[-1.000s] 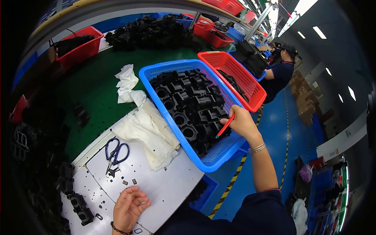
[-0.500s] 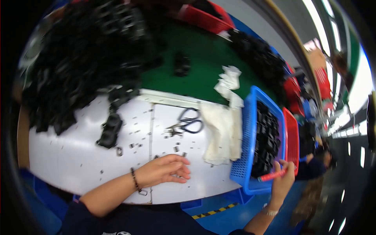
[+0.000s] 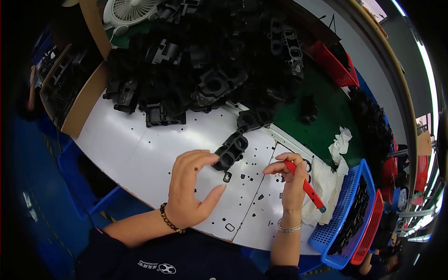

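Note:
My left hand (image 3: 190,189) is open, fingers curved and thumb spread, with nothing in it. Its fingertips are close to a black moulded part (image 3: 232,150) with oval openings; whether they touch it I cannot tell. My right hand (image 3: 294,186) grips a slim red utility knife (image 3: 311,192), its teal-tipped end pointing down toward me; no blade can be made out. A small black ring-shaped piece (image 3: 227,177) lies just below the moulded part, and another thin loop (image 3: 230,227) sits near the table's front edge. Scissors (image 3: 307,165) are mostly hidden behind my right hand.
A large heap of black moulded parts (image 3: 214,84) covers the far side. At right stand a blue basket (image 3: 322,238) of black pieces and a red basket (image 3: 373,224). White cloth (image 3: 322,182), scattered black scraps, a cardboard box (image 3: 86,100) and a white fan (image 3: 133,9) are around.
The view has swung left. My right hand has come from beside the blue basket to over the table with the red utility knife. My left hand has reached up to the black part, fingers spreading.

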